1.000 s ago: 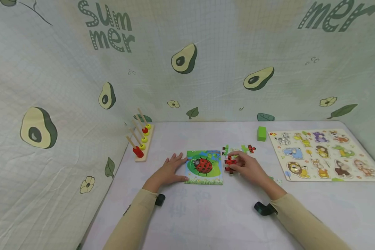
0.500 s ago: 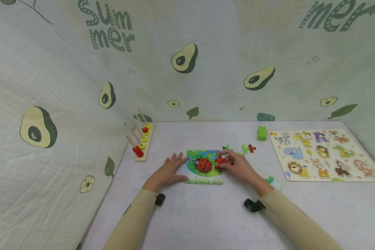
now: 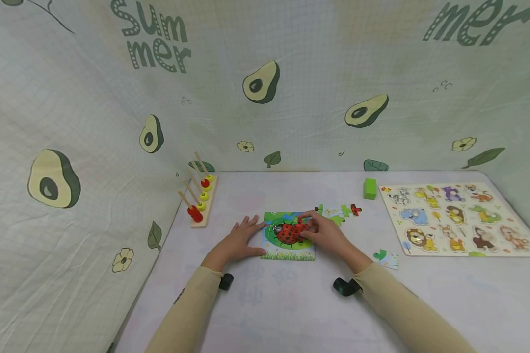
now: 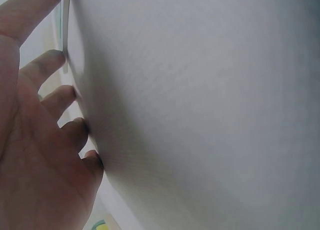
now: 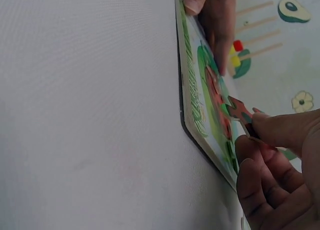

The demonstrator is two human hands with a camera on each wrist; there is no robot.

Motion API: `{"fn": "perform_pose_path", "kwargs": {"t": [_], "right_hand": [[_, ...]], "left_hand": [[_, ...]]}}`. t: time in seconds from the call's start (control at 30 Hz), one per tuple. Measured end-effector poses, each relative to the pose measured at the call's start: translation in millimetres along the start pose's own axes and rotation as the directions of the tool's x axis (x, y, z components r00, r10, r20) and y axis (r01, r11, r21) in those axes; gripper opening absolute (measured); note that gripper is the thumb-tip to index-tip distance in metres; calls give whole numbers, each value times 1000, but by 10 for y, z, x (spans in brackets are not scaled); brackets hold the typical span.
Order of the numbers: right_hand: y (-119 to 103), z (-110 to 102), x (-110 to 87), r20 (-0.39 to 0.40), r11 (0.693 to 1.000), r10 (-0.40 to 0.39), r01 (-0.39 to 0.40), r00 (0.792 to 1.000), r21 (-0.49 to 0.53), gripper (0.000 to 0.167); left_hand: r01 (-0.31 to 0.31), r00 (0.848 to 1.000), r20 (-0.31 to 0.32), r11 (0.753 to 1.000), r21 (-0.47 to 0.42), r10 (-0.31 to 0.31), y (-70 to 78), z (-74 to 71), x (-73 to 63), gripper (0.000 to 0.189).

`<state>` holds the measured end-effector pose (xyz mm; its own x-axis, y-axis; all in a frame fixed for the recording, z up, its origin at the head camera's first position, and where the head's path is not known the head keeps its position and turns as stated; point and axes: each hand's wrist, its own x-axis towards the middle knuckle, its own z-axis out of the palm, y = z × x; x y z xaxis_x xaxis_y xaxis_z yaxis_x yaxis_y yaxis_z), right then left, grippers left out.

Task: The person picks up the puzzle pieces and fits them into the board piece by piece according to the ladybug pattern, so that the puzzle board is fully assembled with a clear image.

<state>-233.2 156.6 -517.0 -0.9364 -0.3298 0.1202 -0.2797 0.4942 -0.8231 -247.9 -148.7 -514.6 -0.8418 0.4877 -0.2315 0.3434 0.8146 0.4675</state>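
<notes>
A square ladybug puzzle board [image 3: 274, 254] lies on the table in front of the person. The left hand [image 3: 237, 243] rests at its left side, fingers spread, with thumb and index finger touching the edge. Between thumb and fingers the right hand [image 3: 329, 236] pinches a red puzzle piece [image 3: 301, 227], held over the right half of the ladybug. In the right wrist view this puzzle piece [image 5: 240, 111] is tilted just above the board [image 5: 194, 97]. The left wrist view shows the left fingertips [image 4: 52, 60] touching down, the thumb by the board's edge.
Several loose puzzle pieces [image 3: 334, 214] lie behind the right hand, and another piece [image 3: 389, 259] lies right of it. A green block [image 3: 370, 189] stands farther back. An animal peg puzzle [image 3: 443, 252] is at the right, a bead stacker [image 3: 206, 212] at the left.
The right hand has moved left with the red puzzle piece, from beside the board to above the ladybug. The loose piece near the right wrist has come into full view. The left hand stays put.
</notes>
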Motion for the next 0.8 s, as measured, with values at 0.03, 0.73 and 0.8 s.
{"fn": "perform_pose_path", "kwargs": {"t": [0.03, 0.73, 0.8], "right_hand": [[-9, 13, 9, 2, 1000, 0, 0, 1000, -6, 44], [-34, 255, 164, 12, 996, 10, -9, 1000, -89, 42], [-34, 265, 173, 3, 994, 6, -6, 1000, -105, 42]], "left_hand": [[-1, 1000, 0, 1000, 0, 1, -1, 0, 1, 88], [1, 1000, 15, 1000, -1, -1, 10, -18, -4, 89], [-3, 1000, 12, 1000, -6, 4, 12, -18, -6, 89]]}}
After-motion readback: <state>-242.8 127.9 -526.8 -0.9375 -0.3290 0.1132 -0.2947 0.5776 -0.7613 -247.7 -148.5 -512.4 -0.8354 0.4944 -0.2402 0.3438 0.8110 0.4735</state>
